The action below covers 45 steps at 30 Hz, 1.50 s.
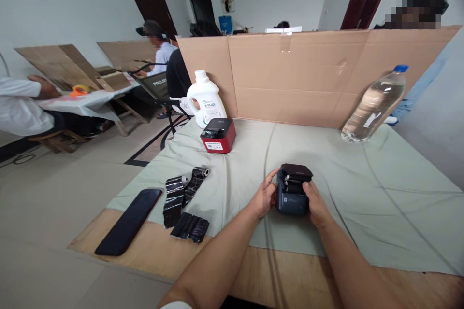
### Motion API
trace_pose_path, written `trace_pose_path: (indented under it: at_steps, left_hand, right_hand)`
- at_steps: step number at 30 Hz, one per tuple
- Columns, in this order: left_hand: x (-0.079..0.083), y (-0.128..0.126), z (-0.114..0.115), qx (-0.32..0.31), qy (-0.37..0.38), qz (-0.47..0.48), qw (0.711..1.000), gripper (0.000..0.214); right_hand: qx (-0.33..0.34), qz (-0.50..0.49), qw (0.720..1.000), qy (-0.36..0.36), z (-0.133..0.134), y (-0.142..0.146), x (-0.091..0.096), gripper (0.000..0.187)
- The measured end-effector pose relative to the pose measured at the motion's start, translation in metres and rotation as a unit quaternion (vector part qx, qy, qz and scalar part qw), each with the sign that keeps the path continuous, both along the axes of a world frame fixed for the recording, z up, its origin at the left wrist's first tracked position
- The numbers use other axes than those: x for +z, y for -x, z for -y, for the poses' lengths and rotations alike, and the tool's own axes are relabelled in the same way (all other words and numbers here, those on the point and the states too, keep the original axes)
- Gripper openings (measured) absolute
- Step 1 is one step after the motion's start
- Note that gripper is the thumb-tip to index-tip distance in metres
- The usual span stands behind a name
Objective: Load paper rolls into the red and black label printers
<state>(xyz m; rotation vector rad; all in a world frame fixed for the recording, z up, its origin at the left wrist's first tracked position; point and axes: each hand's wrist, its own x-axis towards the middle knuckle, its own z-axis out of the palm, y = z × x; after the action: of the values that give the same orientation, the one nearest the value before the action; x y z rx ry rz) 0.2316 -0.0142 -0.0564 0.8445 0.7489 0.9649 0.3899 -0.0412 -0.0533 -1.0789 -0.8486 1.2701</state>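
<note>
Between my two hands is a small dark label printer (293,203), standing on the cloth with its lid raised. A dark roll partly shows inside its bay. My left hand (264,198) grips the printer's left side, fingers against the casing. On the other side my right hand (314,203) holds the casing, its thumb at the edge of the opening. To the left lie two partly unrolled rolls of shiny black film (174,198) and a loose piece of black film (190,228). A red device with a black top (219,142) sits farther back.
A white jug (206,101) and a tilted clear bottle with a blue cap (377,104) stand before a cardboard screen (290,77). A black phone (128,222) lies at the front left on bare wood. Other people sit at the left tables.
</note>
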Motion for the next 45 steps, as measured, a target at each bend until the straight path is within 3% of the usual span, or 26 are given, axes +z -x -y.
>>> trace_pose_path:
  at_steps: [5,11,16,21,31,33,36,40,45]
  left_hand:
    - [-0.002,0.001,0.006,-0.033,-0.039,-0.041,0.998,0.065]
    - [0.002,0.002,0.008,-0.008,-0.127,-0.082,0.988,0.050]
    - [0.012,0.001,0.015,0.100,-0.215,-0.237,0.942,0.039]
    - [0.017,0.003,0.014,0.121,-0.213,-0.367,0.897,0.033]
    - [0.020,0.004,0.012,0.196,-0.207,-0.384,0.878,0.005]
    - [0.020,0.004,0.014,0.206,-0.219,-0.386,0.872,0.018]
    - [0.022,0.004,0.016,0.203,-0.245,-0.371,0.872,0.027]
    - [0.030,0.004,0.022,0.154,-0.322,-0.359,0.862,0.007]
    - [0.038,0.003,0.029,0.006,-0.398,-0.419,0.816,0.051]
  right_hand:
    - [-0.091,0.041,0.995,0.029,-0.005,-0.003,0.001,0.046]
    - [-0.129,0.105,0.986,0.014,-0.003,-0.004,0.006,0.048]
    - [-0.110,0.218,0.970,0.001,0.000,-0.001,0.004,0.048]
    - [-0.078,0.262,0.962,-0.008,0.000,0.003,0.002,0.043]
    - [-0.067,0.328,0.941,-0.043,-0.009,-0.004,-0.022,0.032]
    - [-0.080,0.298,0.950,-0.037,-0.010,-0.002,-0.020,0.035]
    - [-0.117,0.230,0.966,-0.018,-0.010,0.001,-0.015,0.043]
    - [-0.135,0.216,0.967,-0.013,-0.010,0.001,-0.010,0.047]
    - [-0.138,0.242,0.960,0.002,-0.011,-0.002,-0.012,0.050]
